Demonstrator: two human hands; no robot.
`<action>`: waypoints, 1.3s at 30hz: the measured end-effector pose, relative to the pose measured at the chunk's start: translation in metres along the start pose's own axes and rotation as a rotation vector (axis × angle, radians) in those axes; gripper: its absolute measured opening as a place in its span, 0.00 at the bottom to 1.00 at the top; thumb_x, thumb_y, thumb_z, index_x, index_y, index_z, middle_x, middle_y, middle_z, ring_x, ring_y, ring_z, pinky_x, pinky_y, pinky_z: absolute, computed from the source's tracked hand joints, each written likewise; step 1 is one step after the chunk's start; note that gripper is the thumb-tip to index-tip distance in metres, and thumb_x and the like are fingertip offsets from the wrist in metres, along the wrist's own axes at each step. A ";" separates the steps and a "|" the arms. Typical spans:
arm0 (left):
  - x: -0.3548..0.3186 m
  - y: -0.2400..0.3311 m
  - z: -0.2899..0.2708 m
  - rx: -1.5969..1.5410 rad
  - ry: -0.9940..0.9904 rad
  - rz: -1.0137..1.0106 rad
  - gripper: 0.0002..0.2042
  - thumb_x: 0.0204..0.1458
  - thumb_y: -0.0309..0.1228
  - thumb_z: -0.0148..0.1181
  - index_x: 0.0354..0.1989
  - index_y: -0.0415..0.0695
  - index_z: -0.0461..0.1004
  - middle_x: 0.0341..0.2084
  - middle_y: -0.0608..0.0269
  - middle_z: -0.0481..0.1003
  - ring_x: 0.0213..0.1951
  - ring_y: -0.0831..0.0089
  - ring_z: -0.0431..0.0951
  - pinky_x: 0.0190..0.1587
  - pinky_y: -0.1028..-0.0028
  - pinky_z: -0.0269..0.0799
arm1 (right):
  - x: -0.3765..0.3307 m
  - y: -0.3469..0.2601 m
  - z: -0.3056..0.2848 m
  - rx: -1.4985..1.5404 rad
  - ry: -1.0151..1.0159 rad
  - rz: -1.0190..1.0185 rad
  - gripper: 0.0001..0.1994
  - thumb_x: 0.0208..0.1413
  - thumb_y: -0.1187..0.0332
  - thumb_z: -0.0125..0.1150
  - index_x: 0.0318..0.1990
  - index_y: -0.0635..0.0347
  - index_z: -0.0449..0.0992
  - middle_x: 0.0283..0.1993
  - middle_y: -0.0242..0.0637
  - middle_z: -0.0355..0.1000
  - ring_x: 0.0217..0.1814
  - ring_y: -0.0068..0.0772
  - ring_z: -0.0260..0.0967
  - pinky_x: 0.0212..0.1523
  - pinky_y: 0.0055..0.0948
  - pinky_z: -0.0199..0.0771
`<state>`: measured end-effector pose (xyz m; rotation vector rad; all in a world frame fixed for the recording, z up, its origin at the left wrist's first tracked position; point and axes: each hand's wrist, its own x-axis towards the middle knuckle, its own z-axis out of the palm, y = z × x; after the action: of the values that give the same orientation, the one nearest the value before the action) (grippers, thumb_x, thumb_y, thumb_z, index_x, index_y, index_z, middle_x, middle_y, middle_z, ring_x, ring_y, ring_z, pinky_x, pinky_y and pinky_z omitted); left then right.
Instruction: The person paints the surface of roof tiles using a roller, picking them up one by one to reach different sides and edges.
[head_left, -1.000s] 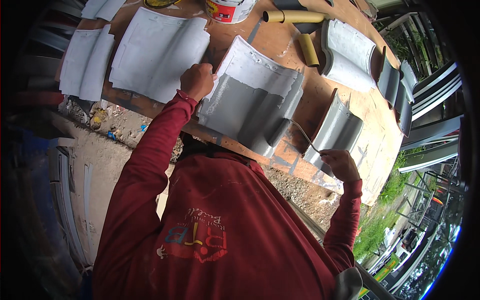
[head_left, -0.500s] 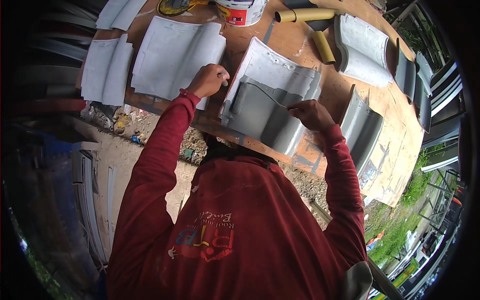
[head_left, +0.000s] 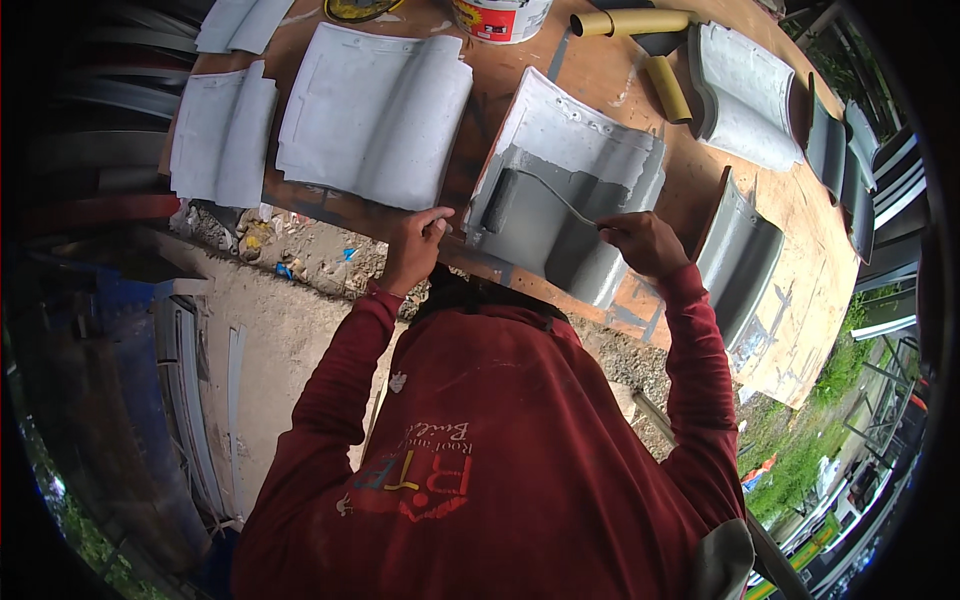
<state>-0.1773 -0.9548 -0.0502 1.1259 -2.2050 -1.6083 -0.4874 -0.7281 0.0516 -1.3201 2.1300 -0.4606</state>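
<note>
My right hand (head_left: pixel 642 242) is closed on the handle of a small paint roller (head_left: pixel 550 190). The dark roller head (head_left: pixel 500 203) lies against the left side of a curved roof tile (head_left: pixel 590 185). Wet grey paint covers the tile's near part, while its far part is whitish. My left hand (head_left: pixel 415 248) is at the table's near edge, left of this tile and just below a whitish tile (head_left: pixel 370 115). Its fingers are loosely curled, and nothing shows in them.
A grey-coated tile (head_left: pixel 738 260) lies to the right on the wooden table (head_left: pixel 800 300). Whitish tiles (head_left: pixel 745 95) stand at far right and left. Toward the back are a paint bucket (head_left: pixel 500 20), a round yellow-rimmed lid (head_left: pixel 362 8) and yellowish cardboard tubes (head_left: pixel 665 90).
My left hand has drawn back toward me, from beside the whitish tile to the table's near edge. The roller stays on the tile in my right hand; the whole view has shifted slightly.
</note>
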 end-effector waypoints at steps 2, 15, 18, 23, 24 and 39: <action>0.006 -0.008 0.001 -0.007 0.052 0.046 0.12 0.67 0.30 0.54 0.53 0.42 0.80 0.35 0.58 0.83 0.28 0.71 0.79 0.37 0.68 0.75 | -0.007 0.004 -0.004 -0.050 -0.028 0.013 0.13 0.60 0.62 0.64 0.48 0.55 0.85 0.41 0.46 0.82 0.43 0.47 0.82 0.44 0.40 0.80; 0.021 -0.001 0.004 -0.063 0.048 0.049 0.14 0.68 0.29 0.51 0.56 0.42 0.78 0.34 0.58 0.82 0.22 0.75 0.74 0.30 0.72 0.73 | -0.044 -0.015 0.005 0.030 0.065 0.038 0.12 0.61 0.61 0.63 0.46 0.53 0.86 0.41 0.42 0.83 0.41 0.48 0.82 0.44 0.41 0.81; 0.025 -0.008 0.018 -0.031 0.045 0.105 0.14 0.68 0.30 0.51 0.56 0.39 0.78 0.33 0.58 0.80 0.22 0.77 0.71 0.28 0.73 0.70 | -0.042 -0.017 0.022 0.145 0.103 0.054 0.14 0.60 0.59 0.63 0.48 0.53 0.86 0.41 0.44 0.83 0.41 0.49 0.82 0.43 0.42 0.81; 0.007 -0.043 0.007 -0.106 -0.025 0.056 0.16 0.69 0.30 0.48 0.59 0.37 0.76 0.37 0.66 0.77 0.26 0.84 0.66 0.26 0.78 0.62 | -0.038 0.007 -0.001 -0.101 -0.038 0.186 0.11 0.53 0.58 0.65 0.40 0.49 0.88 0.38 0.42 0.83 0.43 0.50 0.81 0.44 0.46 0.79; 0.001 -0.038 0.006 -0.033 -0.062 0.035 0.17 0.69 0.30 0.47 0.59 0.34 0.74 0.39 0.63 0.77 0.30 0.80 0.70 0.30 0.75 0.67 | -0.049 0.008 -0.017 -0.178 -0.080 0.252 0.11 0.51 0.58 0.66 0.39 0.50 0.87 0.37 0.41 0.83 0.43 0.51 0.81 0.44 0.46 0.79; -0.031 -0.058 -0.017 0.230 0.041 0.278 0.15 0.67 0.29 0.49 0.53 0.31 0.77 0.44 0.45 0.82 0.45 0.57 0.82 0.51 0.61 0.74 | -0.047 -0.010 0.009 -0.107 0.005 0.203 0.11 0.55 0.58 0.63 0.40 0.47 0.87 0.39 0.37 0.83 0.42 0.46 0.81 0.43 0.46 0.81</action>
<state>-0.1194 -0.9541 -0.0857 0.8453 -2.4379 -1.2357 -0.4593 -0.6908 0.0644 -1.1439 2.2906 -0.2699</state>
